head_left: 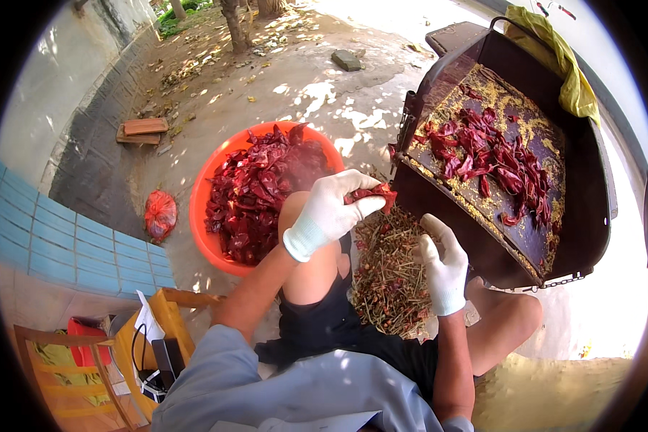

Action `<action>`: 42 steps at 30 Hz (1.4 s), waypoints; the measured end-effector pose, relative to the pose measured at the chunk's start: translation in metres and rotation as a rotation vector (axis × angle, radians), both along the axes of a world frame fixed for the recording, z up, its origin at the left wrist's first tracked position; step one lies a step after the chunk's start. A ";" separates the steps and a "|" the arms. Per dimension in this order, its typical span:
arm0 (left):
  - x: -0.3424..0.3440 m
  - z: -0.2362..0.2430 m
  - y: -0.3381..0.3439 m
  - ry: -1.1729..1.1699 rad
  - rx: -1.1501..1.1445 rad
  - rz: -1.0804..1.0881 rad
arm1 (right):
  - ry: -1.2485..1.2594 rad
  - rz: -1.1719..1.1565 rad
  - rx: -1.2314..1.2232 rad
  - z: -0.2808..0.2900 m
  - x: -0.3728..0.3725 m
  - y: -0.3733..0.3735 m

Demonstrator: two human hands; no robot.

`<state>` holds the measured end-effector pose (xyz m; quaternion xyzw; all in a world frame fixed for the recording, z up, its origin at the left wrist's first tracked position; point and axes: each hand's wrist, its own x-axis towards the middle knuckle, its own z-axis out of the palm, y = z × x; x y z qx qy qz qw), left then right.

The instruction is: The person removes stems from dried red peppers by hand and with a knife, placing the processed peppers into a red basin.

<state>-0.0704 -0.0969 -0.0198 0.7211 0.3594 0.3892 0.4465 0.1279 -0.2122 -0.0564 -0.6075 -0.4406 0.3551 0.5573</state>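
Note:
My left hand (327,211), in a white knit glove, pinches a dried red chili pepper (380,192) between thumb and fingers, above my knee. The gloved right hand (446,272) is to its right and lower, fingers apart and slightly curled, with nothing visible in it. Below and between the hands, a heap of pepper stems (389,284) lies on the ground. An orange basin (197,209) full of dark red chili pieces stands left of my left hand. At the right, dried chilies (493,155) lie on a seed-strewn board (547,180) inside a dark metal cart.
A yellow-green cloth (565,61) hangs over the cart's far edge (597,216). A red plastic bag (160,214) sits left of the basin, with bricks (144,127) farther back. At the lower left are wooden chairs (72,371). A grey stone (346,60) lies far ahead.

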 end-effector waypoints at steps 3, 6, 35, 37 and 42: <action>0.018 0.002 -0.022 0.026 0.025 -0.091 | 0.118 0.116 0.105 0.032 -0.030 0.007; 0.035 -0.004 -0.032 0.033 0.088 -0.118 | 0.252 0.044 0.009 0.036 -0.028 0.007; 0.034 -0.040 -0.047 -0.323 -0.206 -0.256 | 0.589 -0.003 -0.166 -0.013 0.005 -0.026; 0.040 -0.047 -0.051 -0.414 -0.137 -0.243 | 0.636 0.045 -0.153 -0.012 -0.011 -0.026; 0.062 -0.040 -0.071 -0.310 -0.081 -0.287 | 0.504 0.058 -0.063 -0.012 -0.032 -0.025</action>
